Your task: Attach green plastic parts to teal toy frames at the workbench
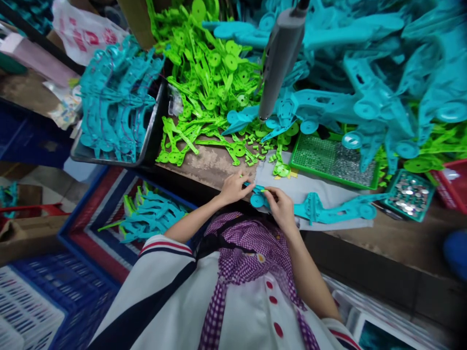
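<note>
At the bench's near edge, my left hand (235,187) and my right hand (280,206) meet over a teal plastic part (258,196) with a round end. Both hands have their fingers closed on it; the right pinches a small green piece (265,191) against it. A longer teal arm-shaped part (333,210) lies on the grey cloth (321,190) just right of my right hand. Loose green plastic parts (204,92) are heaped right behind my hands.
A grey powered screwdriver (279,53) hangs above the bench. Teal parts (365,63) pile at back right. A green tray of screws (333,163) and a small teal tray of metal discs (410,193) sit right. Black bin of teal parts (116,104) left; blue crate (146,218) below.
</note>
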`<state>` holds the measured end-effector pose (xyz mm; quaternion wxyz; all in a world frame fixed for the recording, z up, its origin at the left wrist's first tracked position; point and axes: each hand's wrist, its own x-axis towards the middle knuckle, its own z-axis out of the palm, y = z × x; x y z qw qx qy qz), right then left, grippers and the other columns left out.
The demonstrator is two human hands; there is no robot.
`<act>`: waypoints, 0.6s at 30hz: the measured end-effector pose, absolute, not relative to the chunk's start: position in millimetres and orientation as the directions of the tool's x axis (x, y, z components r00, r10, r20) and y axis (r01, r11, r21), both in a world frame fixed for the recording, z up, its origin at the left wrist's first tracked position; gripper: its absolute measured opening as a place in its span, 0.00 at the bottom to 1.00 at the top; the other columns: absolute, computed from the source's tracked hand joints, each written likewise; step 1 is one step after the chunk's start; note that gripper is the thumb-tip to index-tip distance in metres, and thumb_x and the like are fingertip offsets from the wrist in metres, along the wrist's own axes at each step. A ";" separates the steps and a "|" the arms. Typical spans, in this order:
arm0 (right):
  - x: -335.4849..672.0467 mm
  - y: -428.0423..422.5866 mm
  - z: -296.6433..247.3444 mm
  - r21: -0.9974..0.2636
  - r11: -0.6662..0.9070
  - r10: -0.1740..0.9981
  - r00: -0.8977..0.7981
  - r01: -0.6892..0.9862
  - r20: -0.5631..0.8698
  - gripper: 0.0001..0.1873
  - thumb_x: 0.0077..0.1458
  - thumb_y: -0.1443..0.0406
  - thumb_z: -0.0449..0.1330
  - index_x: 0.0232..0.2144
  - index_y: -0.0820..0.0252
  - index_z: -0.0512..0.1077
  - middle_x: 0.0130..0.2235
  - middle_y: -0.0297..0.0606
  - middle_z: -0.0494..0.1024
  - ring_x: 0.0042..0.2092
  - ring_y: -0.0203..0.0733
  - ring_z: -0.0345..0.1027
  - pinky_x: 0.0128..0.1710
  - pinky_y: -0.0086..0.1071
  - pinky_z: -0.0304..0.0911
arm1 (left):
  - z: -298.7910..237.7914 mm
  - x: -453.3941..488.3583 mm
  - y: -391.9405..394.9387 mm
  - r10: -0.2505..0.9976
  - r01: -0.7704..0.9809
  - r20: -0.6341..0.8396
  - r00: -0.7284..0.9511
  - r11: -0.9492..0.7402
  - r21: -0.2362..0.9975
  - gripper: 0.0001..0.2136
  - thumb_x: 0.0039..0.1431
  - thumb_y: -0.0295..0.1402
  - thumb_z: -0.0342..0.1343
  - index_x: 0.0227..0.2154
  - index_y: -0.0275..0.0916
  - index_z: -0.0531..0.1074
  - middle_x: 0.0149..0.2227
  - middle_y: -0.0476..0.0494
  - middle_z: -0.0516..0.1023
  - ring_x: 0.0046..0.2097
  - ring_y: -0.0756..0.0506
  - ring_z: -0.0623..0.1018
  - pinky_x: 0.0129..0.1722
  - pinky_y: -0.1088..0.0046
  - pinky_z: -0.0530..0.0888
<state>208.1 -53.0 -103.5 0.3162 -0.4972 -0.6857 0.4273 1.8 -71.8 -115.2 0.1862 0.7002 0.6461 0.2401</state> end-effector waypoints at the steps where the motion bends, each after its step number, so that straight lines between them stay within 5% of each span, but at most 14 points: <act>1: 207.2 -53.2 -104.4 -0.895 0.139 0.954 -0.298 0.425 0.006 0.25 0.61 0.46 0.55 0.40 0.61 0.78 0.36 0.43 0.82 0.34 0.42 0.74 0.40 0.36 0.72 | -115.4 2.0 -71.9 0.994 0.817 0.094 0.048 -0.093 0.568 0.14 0.67 0.44 0.55 0.38 0.39 0.78 0.41 0.43 0.74 0.41 0.45 0.77 0.43 0.69 0.71; 13: 196.6 -60.4 -107.9 -0.701 0.405 0.893 -0.417 0.588 0.166 0.25 0.69 0.49 0.48 0.41 0.59 0.78 0.40 0.44 0.83 0.40 0.44 0.77 0.41 0.34 0.68 | -114.2 0.8 -72.4 0.991 0.813 0.085 0.107 -0.137 0.566 0.14 0.68 0.43 0.54 0.38 0.38 0.77 0.42 0.42 0.74 0.42 0.44 0.77 0.45 0.68 0.72; 18: 204.0 -62.2 -111.8 -0.751 0.411 0.890 -0.407 0.517 0.207 0.24 0.67 0.49 0.51 0.41 0.60 0.78 0.37 0.43 0.81 0.38 0.43 0.76 0.39 0.35 0.69 | -114.4 -4.4 -70.7 0.995 0.754 0.068 0.078 -0.103 0.649 0.15 0.66 0.46 0.55 0.39 0.38 0.77 0.43 0.42 0.74 0.42 0.44 0.77 0.46 0.66 0.74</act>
